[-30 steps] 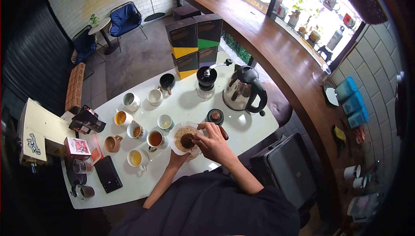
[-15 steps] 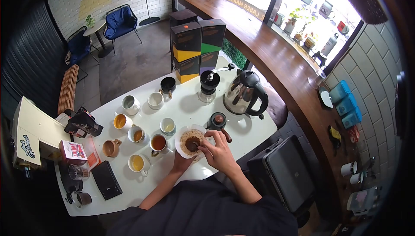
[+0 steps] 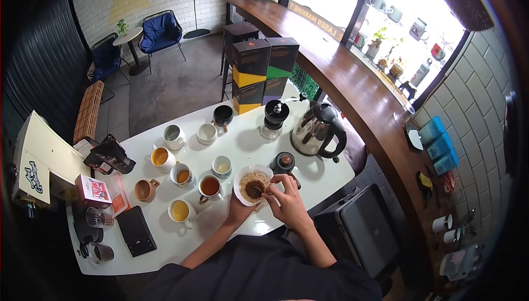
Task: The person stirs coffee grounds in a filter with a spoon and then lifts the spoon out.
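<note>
My left hand [image 3: 240, 208] is wrapped round the lower side of a coffee dripper with a white paper filter [image 3: 240, 182]. Dark wet coffee grounds [image 3: 253, 188] lie in the filter, with a lighter ring of grounds up its wall. Over its right rim my right hand [image 3: 287, 204] is closed in a pinch on what looks like a small spoon [image 3: 260, 192], its tip in the grounds; the fingers hide most of it. Close by stand a mug of dark tea-like liquid [image 3: 210, 186] and a dark portafilter-like tool [image 3: 284, 161].
Several mugs, such as one with yellow liquid [image 3: 180, 210], stand left of the dripper. A hand grinder [image 3: 272, 130], a kettle [image 3: 314, 130] and stacked boxes [image 3: 250, 56] are farther back. A black tablet-like slab [image 3: 136, 231] lies left; a grey case [image 3: 368, 229] is at right.
The view has shifted slightly, so the table sits a bit lower and farther right. Both hands keep their hold at the dripper, and the right fingers have moved little over the grounds.
</note>
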Motion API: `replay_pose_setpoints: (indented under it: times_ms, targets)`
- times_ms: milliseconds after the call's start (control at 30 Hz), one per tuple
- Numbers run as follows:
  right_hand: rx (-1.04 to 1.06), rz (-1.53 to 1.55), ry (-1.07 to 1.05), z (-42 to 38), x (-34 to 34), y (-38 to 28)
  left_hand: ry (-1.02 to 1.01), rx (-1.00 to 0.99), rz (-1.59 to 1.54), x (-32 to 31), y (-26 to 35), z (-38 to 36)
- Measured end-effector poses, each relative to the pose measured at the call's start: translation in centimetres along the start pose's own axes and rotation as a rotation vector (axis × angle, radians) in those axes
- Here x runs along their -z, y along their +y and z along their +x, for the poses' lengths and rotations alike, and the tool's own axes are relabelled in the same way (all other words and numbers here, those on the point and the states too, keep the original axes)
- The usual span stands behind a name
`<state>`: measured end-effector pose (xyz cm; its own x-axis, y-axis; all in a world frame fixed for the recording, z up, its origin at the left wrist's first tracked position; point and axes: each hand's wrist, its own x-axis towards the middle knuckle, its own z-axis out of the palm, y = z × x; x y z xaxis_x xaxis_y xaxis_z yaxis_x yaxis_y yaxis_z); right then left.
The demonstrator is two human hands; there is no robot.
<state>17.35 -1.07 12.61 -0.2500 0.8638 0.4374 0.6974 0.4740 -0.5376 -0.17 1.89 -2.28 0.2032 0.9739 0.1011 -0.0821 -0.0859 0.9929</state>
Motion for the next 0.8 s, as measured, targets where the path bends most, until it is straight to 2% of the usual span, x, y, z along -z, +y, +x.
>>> replay_pose_setpoints:
  times_ms: [333, 733, 800]
  targets:
    - [-0.046, 0.012, 0.008, -0.6, -0.4, 0.2, 0.046, -0.008, 0.072, 0.1, -2.2, -0.1]
    - [-0.065, 0.037, -0.028, 0.4, -0.1, 0.8, 0.017, -0.019, 0.062, -0.1, 0.6, 0.1]
    - [-0.063, 0.042, -0.044, 0.5, -0.1, 1.0, 0.003, -0.071, 0.117, 0.0, 0.9, 0.4]
